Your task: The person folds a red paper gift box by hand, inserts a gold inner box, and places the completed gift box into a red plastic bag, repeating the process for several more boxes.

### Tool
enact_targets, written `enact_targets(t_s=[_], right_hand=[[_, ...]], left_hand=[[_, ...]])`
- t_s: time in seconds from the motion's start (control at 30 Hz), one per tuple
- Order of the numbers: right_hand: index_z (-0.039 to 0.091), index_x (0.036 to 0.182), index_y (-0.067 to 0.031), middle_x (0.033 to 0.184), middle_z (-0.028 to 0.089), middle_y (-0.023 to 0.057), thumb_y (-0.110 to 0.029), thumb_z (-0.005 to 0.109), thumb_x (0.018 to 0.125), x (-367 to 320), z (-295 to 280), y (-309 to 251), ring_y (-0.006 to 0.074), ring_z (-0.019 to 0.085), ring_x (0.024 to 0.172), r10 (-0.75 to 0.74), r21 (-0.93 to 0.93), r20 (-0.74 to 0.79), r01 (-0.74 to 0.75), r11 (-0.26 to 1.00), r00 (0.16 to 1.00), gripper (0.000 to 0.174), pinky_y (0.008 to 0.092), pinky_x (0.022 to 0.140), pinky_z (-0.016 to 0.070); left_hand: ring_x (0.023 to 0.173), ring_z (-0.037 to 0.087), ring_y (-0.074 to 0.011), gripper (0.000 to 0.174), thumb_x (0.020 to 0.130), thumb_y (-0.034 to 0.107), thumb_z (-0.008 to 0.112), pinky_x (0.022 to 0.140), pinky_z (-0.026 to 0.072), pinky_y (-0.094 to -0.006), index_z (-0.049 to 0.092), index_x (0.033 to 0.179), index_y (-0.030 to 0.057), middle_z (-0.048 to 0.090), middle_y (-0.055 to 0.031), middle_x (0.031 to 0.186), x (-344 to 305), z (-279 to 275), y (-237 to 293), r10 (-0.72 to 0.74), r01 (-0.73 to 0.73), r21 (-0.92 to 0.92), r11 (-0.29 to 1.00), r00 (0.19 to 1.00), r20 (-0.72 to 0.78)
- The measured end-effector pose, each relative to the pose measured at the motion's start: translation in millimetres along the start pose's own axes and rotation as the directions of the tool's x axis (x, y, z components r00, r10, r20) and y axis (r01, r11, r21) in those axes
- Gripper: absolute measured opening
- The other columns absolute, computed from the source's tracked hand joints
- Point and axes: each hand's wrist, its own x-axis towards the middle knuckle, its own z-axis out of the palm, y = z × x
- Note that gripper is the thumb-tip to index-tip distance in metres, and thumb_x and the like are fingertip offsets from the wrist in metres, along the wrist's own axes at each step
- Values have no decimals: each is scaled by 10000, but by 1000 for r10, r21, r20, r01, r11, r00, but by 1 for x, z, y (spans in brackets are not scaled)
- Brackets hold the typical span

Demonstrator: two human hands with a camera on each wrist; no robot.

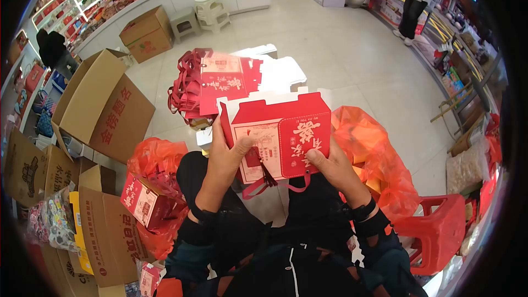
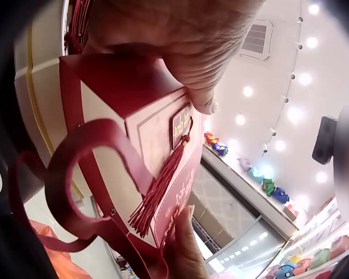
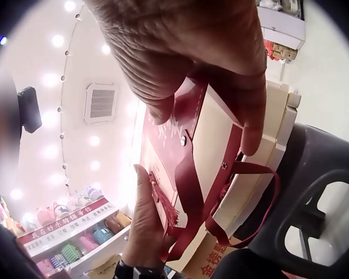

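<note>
A red and cream gift box point(image 1: 305, 126) with white lettering is held above the lap between both hands. My left hand point(image 1: 224, 157) grips its left side, thumb on the cream front panel; the head view hides the fingers behind it. On the opposite side my right hand point(image 1: 336, 169) grips the box, its thumb on the red panel beside the lettering. A dark red tassel point(image 2: 160, 195) hangs from a small plaque on the front. The red ribbon handle point(image 3: 189, 180) loops off the box, fastened by metal rivets. White flaps stick up along the box's far edge in the head view.
Red printed pieces point(image 1: 223, 80) with ribbons are piled ahead, beside white pieces point(image 1: 283, 71). Another gift box point(image 1: 144, 201) sits at left by an orange bag point(image 1: 157, 154). Cardboard boxes point(image 1: 118, 113) crowd the left. An orange bag point(image 1: 374, 146) and red stool point(image 1: 434, 234) stand at right.
</note>
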Motion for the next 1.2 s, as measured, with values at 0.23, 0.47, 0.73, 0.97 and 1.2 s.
enact_targets(t_s=[0.23,0.47,0.73,0.97,1.2], right_hand=[[413,1407,36,1313,535,148,-420,598,1007,27,-5,-11,209,528,1220,-120,-97,9,120,988,993,634,352,1038,434],[492,1400,-42,1089,583,105,-149,737,891,24,10,-56,169,591,886,-548,-572,-193,361,737,814,575,304,754,499],[622,1246,-65,908,559,125,-182,739,883,47,55,-116,250,629,705,-523,-569,116,488,662,844,399,341,617,521],[699,1060,-15,946,525,94,-55,690,908,57,14,-128,167,563,778,-436,-586,241,488,647,867,158,271,661,463],[672,1013,-69,1065,586,79,18,650,918,72,-16,-131,211,629,910,-414,-496,364,550,672,834,130,311,769,514]], left_hand=[[1107,605,-201,748,897,349,774,942,514,-338,370,1399,-31,592,-151,1228,20,-1,22,0,-2,80,997,1000,28],[1026,655,-259,758,810,329,854,884,523,-362,408,1309,-26,635,-194,1119,25,11,39,297,-214,351,911,933,-201],[1015,648,-399,777,732,213,874,813,544,-437,419,1324,-1,595,-217,1186,28,49,28,530,-288,677,677,829,-178],[1383,418,-390,1001,772,347,850,1138,352,-454,291,1519,-16,415,-239,1477,27,15,61,507,-536,470,701,838,200],[1212,561,-350,497,851,317,765,1033,426,-436,625,1255,63,625,-134,1238,65,-14,95,635,-741,590,321,631,447]])
